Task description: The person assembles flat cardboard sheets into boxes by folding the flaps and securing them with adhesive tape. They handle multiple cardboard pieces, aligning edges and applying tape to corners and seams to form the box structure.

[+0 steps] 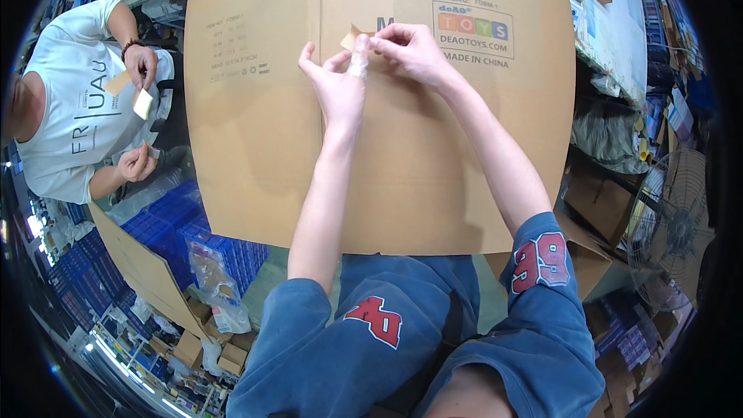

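Note:
A large flattened brown cardboard box point(255, 147) lies in front of me, with printed markings and a coloured logo at its upper right. My left hand point(337, 81) rests on the box at its centre seam, fingers spread, with clear tape wrapped around one finger. My right hand point(410, 50) pinches a small strip of brown tape point(354, 36) that lifts off the seam, just above my left fingertips. Both blue sleeves come in from the lower edge.
At the left a person in a white shirt point(77, 101) holds small tan pieces point(142, 102) in their hands. Blue crates point(178, 224), a leaning cardboard sheet point(143, 271) and small boxes lie lower left. A fan point(673, 224) and cartons stand at the right.

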The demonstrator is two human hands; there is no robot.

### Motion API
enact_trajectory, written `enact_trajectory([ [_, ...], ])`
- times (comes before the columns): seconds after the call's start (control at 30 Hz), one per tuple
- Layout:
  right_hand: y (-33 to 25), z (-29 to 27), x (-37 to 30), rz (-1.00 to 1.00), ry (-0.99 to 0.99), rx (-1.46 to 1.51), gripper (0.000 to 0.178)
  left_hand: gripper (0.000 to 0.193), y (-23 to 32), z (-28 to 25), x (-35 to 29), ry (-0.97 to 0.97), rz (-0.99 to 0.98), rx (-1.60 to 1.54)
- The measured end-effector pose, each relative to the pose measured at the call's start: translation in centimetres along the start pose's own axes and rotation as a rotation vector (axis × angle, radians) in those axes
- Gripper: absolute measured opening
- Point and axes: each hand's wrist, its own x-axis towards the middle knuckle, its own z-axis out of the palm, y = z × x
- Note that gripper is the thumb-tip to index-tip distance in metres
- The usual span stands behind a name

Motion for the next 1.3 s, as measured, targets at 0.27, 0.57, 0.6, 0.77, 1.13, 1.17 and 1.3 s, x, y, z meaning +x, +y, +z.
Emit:
enact_trajectory([
  [0.27, -1.4, -1.9, -0.8, -0.075, 0.148, 0.158, 0.020, 0.101, 1.6, -0.1, 1.6, 0.015, 0.097, 0.183],
  [0.57, 0.8, -3.3, -1.3, 0.057, 0.261, -0.041, 0.040, 0.061, 1.0, 0.4, 5.7, -0.294, -0.032, 0.158],
  [0.6, 1.4, -3.3, -1.5, 0.070, 0.338, -0.092, 0.042, 0.060, 0.6, 0.9, 5.9, -0.274, -0.068, 0.151],
  [0.77, 3.2, -5.8, -3.6, 0.133, 0.531, 0.144, 0.028, 0.061, -0.3, 2.5, 7.7, -0.159, -0.107, 0.170],
  [1.13, 3.1, -6.6, -3.3, 0.143, 0.536, 0.205, 0.021, 0.072, 0.5, 4.2, 9.2, -0.077, -0.141, 0.341],
  [1.17, 3.1, -6.6, -3.3, 0.134, 0.544, 0.208, 0.021, 0.072, 0.4, 4.2, 9.3, -0.081, -0.135, 0.342],
  [1.3, 3.4, -6.4, -3.3, 0.117, 0.556, 0.192, 0.020, 0.068, 0.2, 4.2, 9.2, -0.086, -0.151, 0.310],
])
